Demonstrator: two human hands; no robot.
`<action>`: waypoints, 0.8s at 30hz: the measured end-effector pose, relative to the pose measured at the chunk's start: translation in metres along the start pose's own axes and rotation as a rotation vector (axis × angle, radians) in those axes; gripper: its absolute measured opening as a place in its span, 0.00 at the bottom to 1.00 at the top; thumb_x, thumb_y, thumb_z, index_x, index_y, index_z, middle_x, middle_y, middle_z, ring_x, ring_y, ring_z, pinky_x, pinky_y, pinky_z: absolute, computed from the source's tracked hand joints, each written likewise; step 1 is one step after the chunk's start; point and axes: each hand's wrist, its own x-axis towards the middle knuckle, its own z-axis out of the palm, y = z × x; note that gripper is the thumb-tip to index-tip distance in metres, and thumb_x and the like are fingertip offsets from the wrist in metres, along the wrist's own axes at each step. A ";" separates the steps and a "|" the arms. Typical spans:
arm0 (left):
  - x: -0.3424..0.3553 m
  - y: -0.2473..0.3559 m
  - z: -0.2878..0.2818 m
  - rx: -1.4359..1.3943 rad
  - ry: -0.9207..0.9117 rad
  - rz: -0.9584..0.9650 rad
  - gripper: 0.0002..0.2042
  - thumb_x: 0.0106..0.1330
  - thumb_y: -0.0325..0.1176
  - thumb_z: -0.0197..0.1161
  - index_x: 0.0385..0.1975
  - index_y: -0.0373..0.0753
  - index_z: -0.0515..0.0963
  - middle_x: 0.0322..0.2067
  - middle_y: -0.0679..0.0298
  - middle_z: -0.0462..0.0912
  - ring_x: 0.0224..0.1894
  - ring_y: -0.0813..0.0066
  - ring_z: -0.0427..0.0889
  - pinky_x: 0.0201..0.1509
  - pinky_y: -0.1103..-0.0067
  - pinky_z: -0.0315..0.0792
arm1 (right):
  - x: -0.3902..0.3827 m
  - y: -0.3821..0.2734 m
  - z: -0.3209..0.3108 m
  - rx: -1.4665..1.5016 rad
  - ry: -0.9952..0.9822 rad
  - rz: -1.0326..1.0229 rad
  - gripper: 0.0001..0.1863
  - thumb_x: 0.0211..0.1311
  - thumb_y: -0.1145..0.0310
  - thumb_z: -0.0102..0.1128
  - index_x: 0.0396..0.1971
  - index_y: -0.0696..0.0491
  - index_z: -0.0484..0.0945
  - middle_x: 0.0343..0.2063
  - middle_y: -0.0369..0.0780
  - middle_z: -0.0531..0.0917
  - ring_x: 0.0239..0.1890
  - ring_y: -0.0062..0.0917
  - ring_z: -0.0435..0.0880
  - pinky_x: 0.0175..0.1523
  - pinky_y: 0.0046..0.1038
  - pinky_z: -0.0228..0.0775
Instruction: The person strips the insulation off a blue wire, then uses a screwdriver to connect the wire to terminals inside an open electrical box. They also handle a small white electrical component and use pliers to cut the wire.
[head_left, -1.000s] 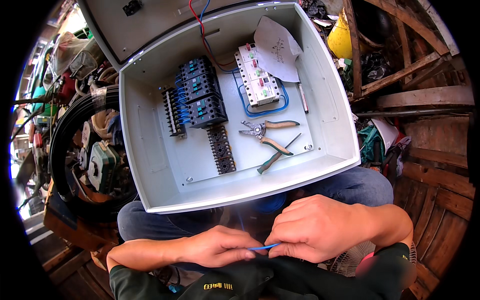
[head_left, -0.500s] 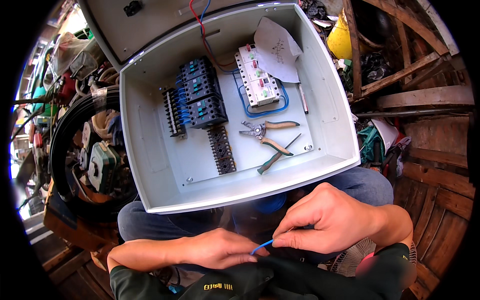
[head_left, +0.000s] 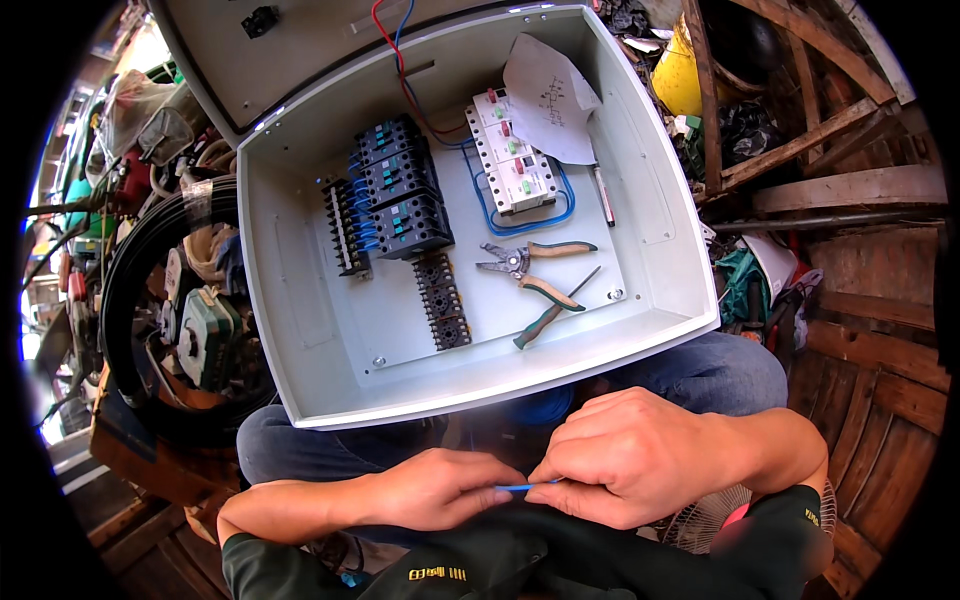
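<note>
Just clear of the box edge (head_left: 500, 391), both hands (head_left: 440, 490) (head_left: 618, 460) pinch blue wire (head_left: 512, 488).

Nothing I can read outright from where I stand. Short row of yellow characters (head_left: 437, 574) on the dark shirt (head_left: 495, 562), just below the left grip (head_left: 440, 488); blurred. More yellow lettering (head_left: 811, 516), tiny, on the sleeve (head_left: 785, 508), right of the right grip (head_left: 610, 458). White sheet (head_left: 545, 75), well ahead of the right grip: dark diagram-like marks (head_left: 553, 102), illegible. White switch modules (head_left: 512, 160), left of that sheet: small marks, too fine.
</note>
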 end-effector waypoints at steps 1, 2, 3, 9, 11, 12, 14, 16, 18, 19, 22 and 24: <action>0.000 0.000 0.000 -0.007 -0.009 0.008 0.12 0.75 0.36 0.59 0.50 0.36 0.80 0.39 0.54 0.85 0.41 0.54 0.86 0.44 0.67 0.80 | 0.000 0.000 0.000 0.017 -0.005 0.008 0.05 0.58 0.72 0.72 0.29 0.56 0.84 0.21 0.38 0.81 0.24 0.33 0.82 0.28 0.31 0.71; -0.001 0.000 0.000 -0.014 -0.017 0.015 0.12 0.76 0.36 0.59 0.50 0.36 0.80 0.39 0.55 0.84 0.41 0.53 0.86 0.44 0.67 0.79 | 0.000 -0.001 0.000 0.021 -0.011 0.019 0.05 0.58 0.72 0.72 0.30 0.56 0.84 0.21 0.39 0.81 0.24 0.33 0.82 0.28 0.31 0.71; -0.002 -0.002 0.001 -0.020 -0.022 0.018 0.12 0.76 0.36 0.59 0.50 0.35 0.80 0.39 0.55 0.84 0.41 0.53 0.85 0.43 0.67 0.79 | 0.001 -0.001 -0.001 0.026 -0.019 0.031 0.05 0.58 0.72 0.72 0.30 0.56 0.84 0.21 0.39 0.81 0.24 0.34 0.82 0.28 0.31 0.71; -0.002 -0.008 0.002 -0.036 -0.019 0.051 0.12 0.76 0.36 0.59 0.49 0.34 0.80 0.37 0.54 0.83 0.39 0.54 0.85 0.42 0.67 0.79 | 0.000 -0.001 -0.002 0.046 -0.029 0.075 0.06 0.59 0.71 0.72 0.30 0.57 0.84 0.22 0.39 0.82 0.24 0.34 0.82 0.28 0.31 0.72; -0.002 -0.006 0.002 -0.051 -0.016 0.049 0.12 0.76 0.36 0.59 0.49 0.34 0.80 0.36 0.53 0.83 0.39 0.53 0.84 0.42 0.67 0.78 | 0.001 -0.002 -0.002 0.052 -0.029 0.082 0.06 0.59 0.71 0.72 0.30 0.57 0.85 0.22 0.39 0.82 0.24 0.34 0.82 0.28 0.31 0.72; -0.002 -0.005 0.002 -0.062 -0.018 0.045 0.12 0.76 0.35 0.59 0.49 0.34 0.80 0.36 0.53 0.83 0.39 0.53 0.84 0.42 0.67 0.78 | 0.001 -0.002 -0.002 0.055 -0.028 0.082 0.06 0.59 0.71 0.73 0.30 0.57 0.85 0.22 0.39 0.82 0.24 0.34 0.82 0.28 0.31 0.72; -0.002 -0.004 0.001 -0.083 -0.022 0.037 0.12 0.76 0.35 0.59 0.49 0.34 0.80 0.37 0.53 0.83 0.39 0.53 0.84 0.42 0.67 0.78 | 0.001 -0.002 -0.002 0.060 -0.023 0.081 0.06 0.59 0.71 0.73 0.30 0.57 0.85 0.22 0.39 0.83 0.24 0.34 0.82 0.28 0.31 0.72; -0.002 -0.004 0.001 -0.089 -0.016 0.040 0.12 0.76 0.35 0.59 0.50 0.34 0.80 0.37 0.53 0.83 0.39 0.53 0.84 0.43 0.67 0.78 | 0.001 -0.002 -0.002 0.063 -0.014 0.081 0.06 0.58 0.71 0.73 0.30 0.57 0.85 0.22 0.39 0.83 0.24 0.34 0.82 0.28 0.31 0.72; -0.003 -0.005 0.001 -0.096 -0.012 0.043 0.12 0.76 0.35 0.59 0.50 0.34 0.80 0.37 0.53 0.83 0.39 0.53 0.84 0.43 0.67 0.78 | 0.001 -0.002 -0.003 0.051 -0.005 0.085 0.05 0.58 0.72 0.73 0.30 0.57 0.85 0.22 0.39 0.83 0.24 0.34 0.82 0.28 0.31 0.72; -0.003 -0.007 0.002 -0.100 -0.011 0.045 0.12 0.76 0.35 0.59 0.50 0.34 0.80 0.37 0.53 0.83 0.39 0.53 0.84 0.43 0.67 0.78 | 0.001 -0.003 -0.003 0.046 -0.001 0.087 0.05 0.58 0.72 0.73 0.30 0.56 0.85 0.22 0.39 0.83 0.24 0.34 0.82 0.28 0.31 0.72; -0.002 -0.005 0.001 -0.108 -0.005 0.043 0.12 0.76 0.35 0.59 0.50 0.34 0.79 0.38 0.53 0.83 0.39 0.53 0.84 0.43 0.67 0.78 | 0.002 -0.002 -0.005 0.024 0.003 0.099 0.05 0.58 0.72 0.73 0.30 0.56 0.85 0.22 0.39 0.83 0.24 0.34 0.82 0.28 0.31 0.72; -0.002 -0.005 0.001 -0.112 -0.003 0.043 0.12 0.76 0.35 0.59 0.50 0.34 0.79 0.38 0.53 0.83 0.39 0.53 0.84 0.43 0.66 0.78 | 0.001 -0.002 -0.004 0.028 0.002 0.107 0.05 0.58 0.72 0.73 0.30 0.56 0.86 0.22 0.39 0.83 0.24 0.34 0.82 0.28 0.31 0.72</action>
